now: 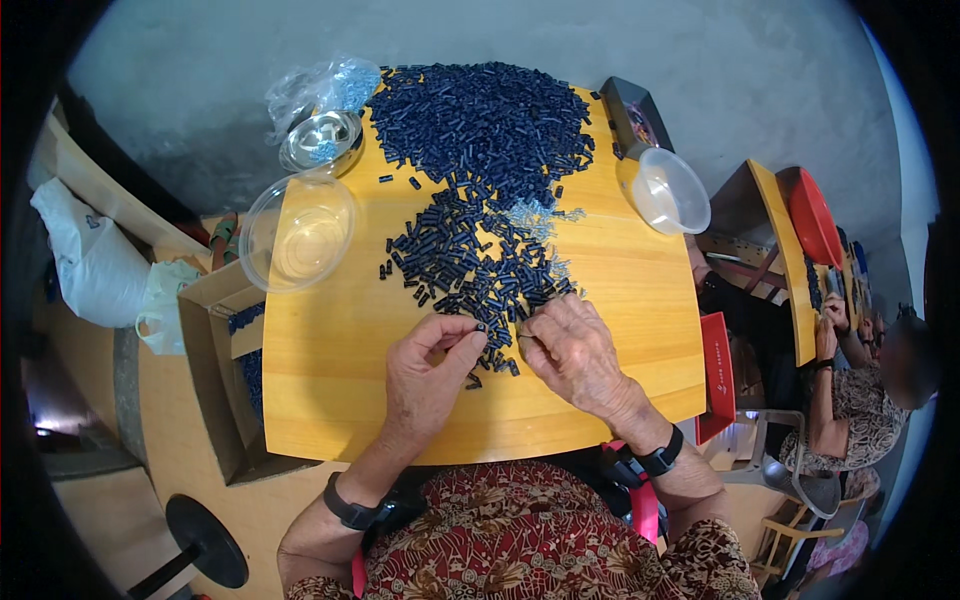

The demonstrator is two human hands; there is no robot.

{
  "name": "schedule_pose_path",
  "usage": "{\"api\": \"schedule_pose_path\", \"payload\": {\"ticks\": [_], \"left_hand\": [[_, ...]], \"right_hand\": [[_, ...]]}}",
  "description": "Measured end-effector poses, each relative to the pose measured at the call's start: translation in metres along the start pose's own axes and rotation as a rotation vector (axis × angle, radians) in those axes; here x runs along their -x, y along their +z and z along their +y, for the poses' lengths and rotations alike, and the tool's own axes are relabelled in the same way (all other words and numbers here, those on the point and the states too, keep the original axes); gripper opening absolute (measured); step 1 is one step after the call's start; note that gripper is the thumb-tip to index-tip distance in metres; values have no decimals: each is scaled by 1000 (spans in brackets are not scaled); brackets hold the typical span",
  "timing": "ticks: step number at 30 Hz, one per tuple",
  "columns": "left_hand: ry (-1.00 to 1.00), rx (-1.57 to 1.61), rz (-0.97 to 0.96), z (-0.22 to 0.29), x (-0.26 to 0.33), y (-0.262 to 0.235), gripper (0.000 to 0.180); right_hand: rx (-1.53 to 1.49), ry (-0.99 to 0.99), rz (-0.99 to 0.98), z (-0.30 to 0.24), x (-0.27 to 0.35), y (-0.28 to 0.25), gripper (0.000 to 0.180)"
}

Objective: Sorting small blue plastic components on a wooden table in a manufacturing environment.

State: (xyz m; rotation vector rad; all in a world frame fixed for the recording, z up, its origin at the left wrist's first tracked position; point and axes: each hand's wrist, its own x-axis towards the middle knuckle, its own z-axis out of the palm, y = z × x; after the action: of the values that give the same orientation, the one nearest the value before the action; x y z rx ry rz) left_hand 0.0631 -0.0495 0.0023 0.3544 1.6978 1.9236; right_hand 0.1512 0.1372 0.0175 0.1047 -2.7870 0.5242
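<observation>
A large heap of small dark blue tube-shaped pieces (480,130) covers the far part of a yellow wooden table (340,350), thinning into a scatter (470,270) that reaches my hands. My left hand (430,375) pinches one dark blue piece (481,326) between thumb and forefinger. My right hand (572,350) rests on the table beside it, fingers curled at the edge of the scatter, fingertips holding a thin small part I cannot make out. A few pale translucent bits (535,215) lie among the pieces.
An empty clear plastic bowl (298,232) overhangs the table's left edge, with a metal bowl (320,140) and a plastic bag (320,90) beyond it. A lidded plastic tub (665,190) sits far right. A cardboard box (225,380) stands left. Another person (850,390) works at a neighbouring table.
</observation>
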Motion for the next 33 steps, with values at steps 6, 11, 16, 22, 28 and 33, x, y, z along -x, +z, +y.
{"api": "schedule_pose_path", "payload": {"ticks": [6, 11, 16, 22, 28, 33], "left_hand": [[38, 96, -20, -4, 4, 9, 13], [10, 196, -60, -2, 9, 15, 14], [43, 198, -95, 2, 12, 18, 15], [26, 198, -79, 4, 13, 23, 16], [40, 154, -69, 5, 11, 30, 16], [-50, 283, -95, 5, 7, 32, 17]], "right_hand": [[-218, 1, 156, -10, 0, -5, 15], [-367, -34, 171, -27, -5, -19, 17], [-389, -35, 168, -28, -2, -22, 18], [-362, -95, 149, -28, -1, -30, 18], [-387, -35, 152, -24, 1, -33, 20], [-623, 175, 216, -25, 11, -32, 21]]}}
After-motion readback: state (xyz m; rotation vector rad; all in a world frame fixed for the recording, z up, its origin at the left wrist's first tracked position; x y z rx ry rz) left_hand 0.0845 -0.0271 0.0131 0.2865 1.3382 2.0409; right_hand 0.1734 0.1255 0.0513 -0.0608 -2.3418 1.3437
